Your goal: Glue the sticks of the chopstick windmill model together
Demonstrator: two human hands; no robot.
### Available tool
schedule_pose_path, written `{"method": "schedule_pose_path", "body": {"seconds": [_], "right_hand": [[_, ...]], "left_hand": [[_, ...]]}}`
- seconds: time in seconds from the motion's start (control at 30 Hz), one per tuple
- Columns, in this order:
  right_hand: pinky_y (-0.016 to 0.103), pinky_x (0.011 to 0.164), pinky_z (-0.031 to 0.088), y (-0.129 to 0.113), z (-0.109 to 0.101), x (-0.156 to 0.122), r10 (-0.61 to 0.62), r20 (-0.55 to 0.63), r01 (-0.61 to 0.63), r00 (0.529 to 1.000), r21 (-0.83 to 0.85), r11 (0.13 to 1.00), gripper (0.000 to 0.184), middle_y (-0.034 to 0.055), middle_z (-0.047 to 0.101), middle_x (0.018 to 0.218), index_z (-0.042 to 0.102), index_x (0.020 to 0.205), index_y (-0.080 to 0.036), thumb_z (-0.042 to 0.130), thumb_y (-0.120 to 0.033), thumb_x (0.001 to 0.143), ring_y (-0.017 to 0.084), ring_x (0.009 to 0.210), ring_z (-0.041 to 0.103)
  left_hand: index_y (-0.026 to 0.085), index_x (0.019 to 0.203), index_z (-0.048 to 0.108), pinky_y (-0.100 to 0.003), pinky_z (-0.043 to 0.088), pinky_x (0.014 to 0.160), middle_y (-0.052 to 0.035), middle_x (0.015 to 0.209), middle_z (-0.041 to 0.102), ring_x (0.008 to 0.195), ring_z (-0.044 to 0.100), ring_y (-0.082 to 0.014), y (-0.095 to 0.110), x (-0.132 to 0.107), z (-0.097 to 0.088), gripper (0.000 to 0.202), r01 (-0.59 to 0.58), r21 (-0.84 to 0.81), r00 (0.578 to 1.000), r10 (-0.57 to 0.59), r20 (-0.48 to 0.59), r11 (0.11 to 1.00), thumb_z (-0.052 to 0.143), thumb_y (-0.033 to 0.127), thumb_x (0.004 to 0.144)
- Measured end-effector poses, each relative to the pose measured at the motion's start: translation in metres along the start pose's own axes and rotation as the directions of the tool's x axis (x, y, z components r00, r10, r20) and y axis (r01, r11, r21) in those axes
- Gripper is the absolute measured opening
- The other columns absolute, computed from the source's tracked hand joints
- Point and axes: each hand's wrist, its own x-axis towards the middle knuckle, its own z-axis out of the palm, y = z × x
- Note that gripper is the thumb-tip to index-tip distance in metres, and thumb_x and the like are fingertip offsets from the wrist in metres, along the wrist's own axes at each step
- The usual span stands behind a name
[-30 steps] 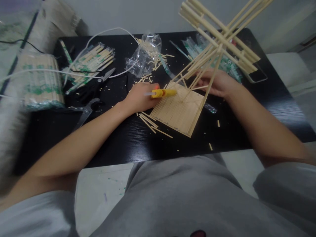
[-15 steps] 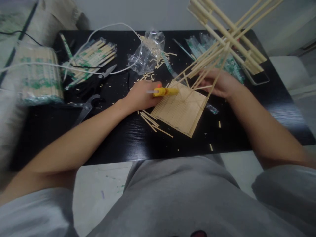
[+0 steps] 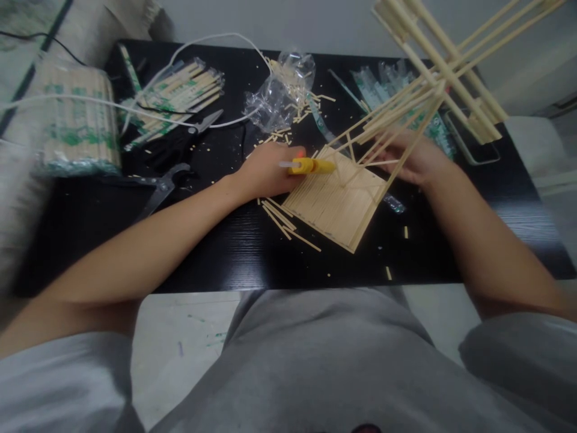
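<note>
My left hand (image 3: 269, 168) is closed round a yellow glue gun (image 3: 318, 166), with a translucent glue stick jutting from its back end. Its front end lies over the flat base (image 3: 331, 207) of a model built from thin wooden sticks. From that base a slanting stick frame (image 3: 390, 175) rises to the upper right, topped by a large cross of thicker sticks (image 3: 451, 75). Behind the frame, my right hand (image 3: 421, 157) is closed on its thin sticks; some fingers are hidden by them.
Loose sticks (image 3: 279, 218) lie left of the base. Pliers (image 3: 162, 189), scissors (image 3: 202, 123), a packed chopstick bundle (image 3: 81, 120) and wrapped chopsticks (image 3: 180, 99) are at the left. Crumpled plastic (image 3: 270, 105) and cut bits lie behind. A white cable (image 3: 211, 38) crosses the table (image 3: 216, 258).
The view has shifted slightly, so most of the table's things sit a little further right. Both hands keep their hold, and the model and glue gun stay nearly as they were.
</note>
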Motion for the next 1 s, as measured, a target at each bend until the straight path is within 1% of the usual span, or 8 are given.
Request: {"method": "schedule_pose_path", "body": {"seconds": [0.13, 0.3, 0.47, 0.57, 0.7, 0.83, 1.0], "right_hand": [[0.029, 0.092, 0.074, 0.001, 0.000, 0.001, -0.010, 0.006, 0.010, 1.000, -0.023, 1.000, 0.026, -0.0022, 0.069, 0.074, 0.075, 0.099, -0.022, 0.080, -0.009, 0.121, 0.012, 0.071, 0.074], [0.027, 0.087, 0.074, 0.002, -0.002, 0.003, 0.005, 0.004, -0.005, 1.000, -0.005, 1.000, 0.025, -0.0007, 0.071, 0.077, 0.076, 0.101, -0.022, 0.074, -0.007, 0.121, 0.013, 0.070, 0.075], [0.029, 0.090, 0.076, 0.005, -0.008, 0.007, 0.009, 0.007, -0.008, 1.000, -0.020, 1.000, 0.023, -0.0007, 0.073, 0.079, 0.076, 0.101, -0.023, 0.079, -0.009, 0.118, 0.014, 0.072, 0.077], [0.030, 0.091, 0.076, 0.007, -0.010, 0.009, 0.010, 0.002, -0.010, 1.000, -0.002, 1.000, 0.024, 0.0000, 0.074, 0.079, 0.076, 0.101, -0.022, 0.077, -0.007, 0.119, 0.015, 0.073, 0.077], [0.030, 0.090, 0.076, 0.008, -0.010, 0.008, 0.001, 0.001, -0.001, 1.000, 0.012, 1.000, 0.029, 0.0000, 0.072, 0.076, 0.078, 0.101, -0.022, 0.068, -0.005, 0.122, 0.015, 0.072, 0.076], [0.031, 0.092, 0.075, 0.007, -0.007, 0.006, 0.002, 0.007, -0.002, 1.000, -0.014, 1.000, 0.023, -0.0006, 0.072, 0.076, 0.079, 0.101, -0.022, 0.078, -0.011, 0.121, 0.015, 0.073, 0.076], [0.029, 0.086, 0.076, 0.004, -0.004, 0.004, 0.012, -0.019, -0.012, 1.000, -0.005, 1.000, 0.033, -0.0001, 0.070, 0.071, 0.079, 0.096, -0.023, 0.067, -0.002, 0.119, 0.015, 0.069, 0.075]], "left_hand": [[0.026, 0.116, 0.080, -0.043, 0.055, 0.099, -0.0073, 0.100, 0.079, 0.106, 0.079, -0.0316, 0.002, 0.000, -0.001, 0.024, 0.022, 0.022, 1.000, -0.022, 0.017, 1.000, 0.066, 0.041, 0.104], [0.025, 0.119, 0.080, -0.045, 0.055, 0.103, -0.0089, 0.104, 0.080, 0.111, 0.080, -0.0337, 0.006, 0.001, -0.004, 0.027, 0.060, 0.029, 0.997, -0.061, 0.047, 0.998, 0.067, 0.041, 0.103], [0.026, 0.121, 0.081, -0.047, 0.056, 0.106, -0.0090, 0.106, 0.080, 0.114, 0.080, -0.0345, 0.005, 0.001, -0.003, 0.027, 0.059, 0.015, 0.997, -0.060, 0.049, 0.998, 0.068, 0.040, 0.102], [0.026, 0.118, 0.081, -0.047, 0.056, 0.105, -0.0088, 0.104, 0.081, 0.112, 0.080, -0.0341, 0.004, 0.001, -0.002, 0.026, 0.052, 0.002, 0.998, -0.052, 0.032, 0.999, 0.067, 0.041, 0.102], [0.025, 0.116, 0.080, -0.046, 0.057, 0.100, -0.0091, 0.102, 0.081, 0.107, 0.080, -0.0337, 0.003, 0.001, -0.001, 0.025, 0.037, 0.004, 0.999, -0.037, 0.035, 0.999, 0.067, 0.042, 0.102], [0.026, 0.116, 0.080, -0.047, 0.057, 0.102, -0.0076, 0.099, 0.079, 0.108, 0.080, -0.0336, 0.002, 0.001, 0.000, 0.024, 0.042, -0.025, 0.999, -0.042, 0.014, 0.999, 0.070, 0.041, 0.100], [0.027, 0.118, 0.081, -0.048, 0.057, 0.106, -0.0080, 0.101, 0.079, 0.114, 0.080, -0.0357, -0.001, 0.000, 0.002, 0.023, 0.050, -0.059, 0.999, -0.049, 0.016, 0.997, 0.073, 0.040, 0.099]]}}
